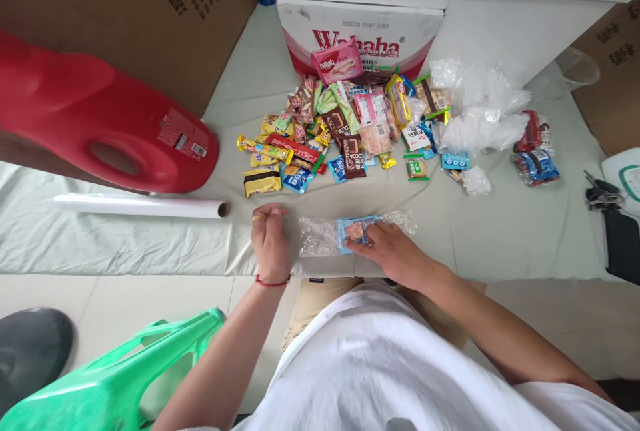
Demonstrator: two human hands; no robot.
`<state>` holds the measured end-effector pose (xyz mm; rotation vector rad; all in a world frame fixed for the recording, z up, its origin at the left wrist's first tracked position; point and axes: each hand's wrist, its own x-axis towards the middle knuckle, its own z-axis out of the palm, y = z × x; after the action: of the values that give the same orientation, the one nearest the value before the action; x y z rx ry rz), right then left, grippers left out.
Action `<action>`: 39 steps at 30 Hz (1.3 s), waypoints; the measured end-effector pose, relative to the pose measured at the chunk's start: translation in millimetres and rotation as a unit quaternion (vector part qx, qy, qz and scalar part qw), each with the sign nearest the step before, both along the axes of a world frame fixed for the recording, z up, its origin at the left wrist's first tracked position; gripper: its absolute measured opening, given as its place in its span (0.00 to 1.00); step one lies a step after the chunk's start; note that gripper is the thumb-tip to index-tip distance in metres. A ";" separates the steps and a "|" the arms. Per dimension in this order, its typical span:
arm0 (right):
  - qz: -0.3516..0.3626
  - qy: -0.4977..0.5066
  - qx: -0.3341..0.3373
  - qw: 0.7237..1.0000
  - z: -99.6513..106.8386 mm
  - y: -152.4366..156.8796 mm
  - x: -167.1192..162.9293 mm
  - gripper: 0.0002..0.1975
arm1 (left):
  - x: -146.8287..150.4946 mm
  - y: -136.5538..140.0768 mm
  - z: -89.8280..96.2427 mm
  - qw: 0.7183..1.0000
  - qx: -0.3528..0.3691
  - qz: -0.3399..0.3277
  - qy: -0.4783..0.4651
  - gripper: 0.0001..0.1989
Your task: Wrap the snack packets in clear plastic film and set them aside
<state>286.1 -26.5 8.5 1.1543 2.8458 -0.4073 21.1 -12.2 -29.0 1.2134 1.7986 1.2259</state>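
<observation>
My right hand (pixel 395 252) rests on a clear plastic bag (pixel 325 236) lying flat near the front edge of the pale cloth, its fingers pressing a blue snack packet (pixel 354 231) inside or on the bag. My left hand (pixel 270 239) lies just left of the bag with fingers curled closed, a ring and a red wrist cord on it; whether it pinches the bag's edge I cannot tell. Behind them lies a heap of colourful snack packets (pixel 340 131), with a pink wafer pack (pixel 336 61) at the back.
A red plastic stool (pixel 100 118) lies on its side at left, with a white roll (pixel 140 205) in front of it. A Wahaha carton (pixel 360 31) stands behind the snacks. Crumpled clear bags (pixel 480 108) and packed bags (pixel 537 151) sit right. Keys (pixel 603 192) and a green stool (pixel 115 378) are nearby.
</observation>
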 end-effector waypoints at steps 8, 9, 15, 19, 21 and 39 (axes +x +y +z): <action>-0.032 0.004 -0.015 0.999 3.4 -0.2 -9.5 0.27 | 6.9 11.8 39.2 0.940 -0.196 -0.183 0.209 0.24; -0.033 0.009 -0.021 0.999 2.8 0.1 -8.5 0.28 | 5.0 8.2 41.0 0.929 -0.211 -0.207 0.221 0.17; -0.032 0.043 -0.031 0.998 -2.4 0.5 -7.5 0.28 | 18.7 -9.5 45.3 0.969 -0.126 -0.211 0.028 0.12; -0.037 0.093 -0.053 0.994 -5.1 -0.5 -0.7 0.23 | 69.3 -17.6 39.7 0.965 0.017 -0.247 0.089 0.08; -0.026 0.148 -0.086 0.985 -2.7 1.2 14.4 0.18 | 89.8 -24.6 31.1 0.936 0.086 -0.284 0.192 0.10; -0.394 0.215 -0.147 0.882 6.0 -5.3 54.3 0.08 | 102.7 -52.7 -15.1 0.814 0.211 -0.306 0.446 0.28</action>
<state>340.5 -31.8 14.5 2.3364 2.3007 -1.2050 123.8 -64.9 -44.2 2.7044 1.4428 0.6916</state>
